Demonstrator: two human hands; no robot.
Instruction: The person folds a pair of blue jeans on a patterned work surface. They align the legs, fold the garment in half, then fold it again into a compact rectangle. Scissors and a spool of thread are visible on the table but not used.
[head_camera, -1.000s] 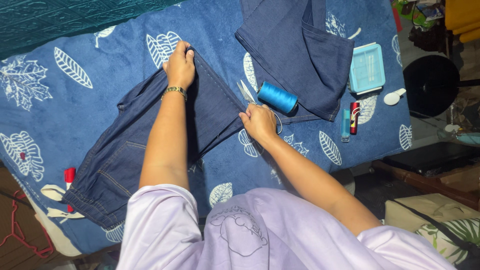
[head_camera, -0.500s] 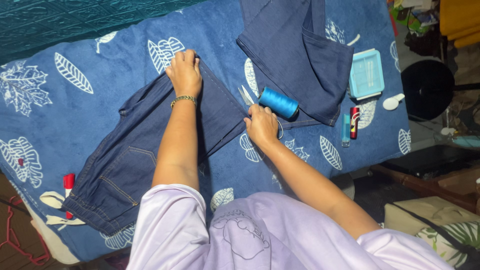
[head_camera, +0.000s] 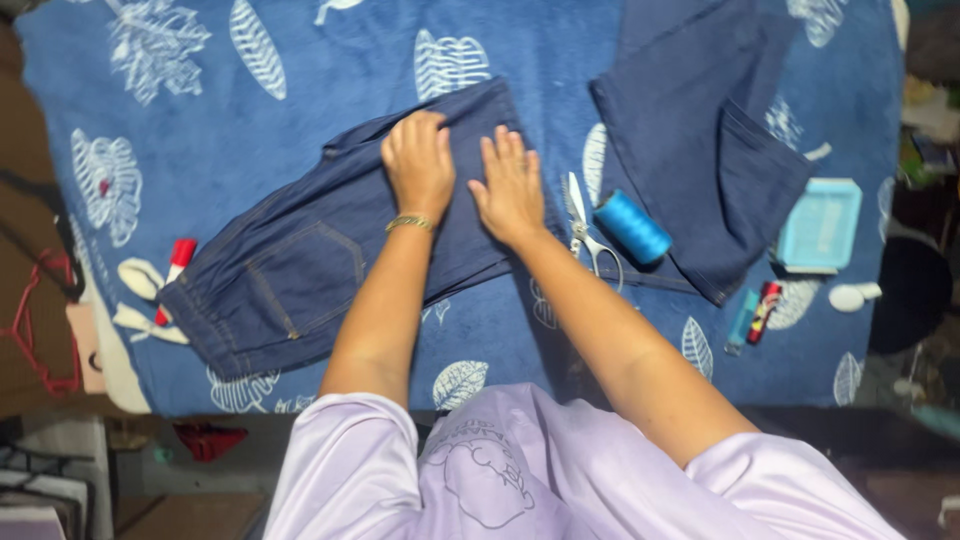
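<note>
Left hand (head_camera: 418, 165) and right hand (head_camera: 510, 187) press flat, fingers spread, on folded jeans (head_camera: 330, 250) mid-worktop; scissors (head_camera: 585, 228) and thread spool (head_camera: 632, 227) lie unused.

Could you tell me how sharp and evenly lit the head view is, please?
Head view: centre is sharp and evenly lit, both the left hand and right hand crisp on the jeans; scissors show slight glare; edges beyond the blanket fall dark and soft.
</note>
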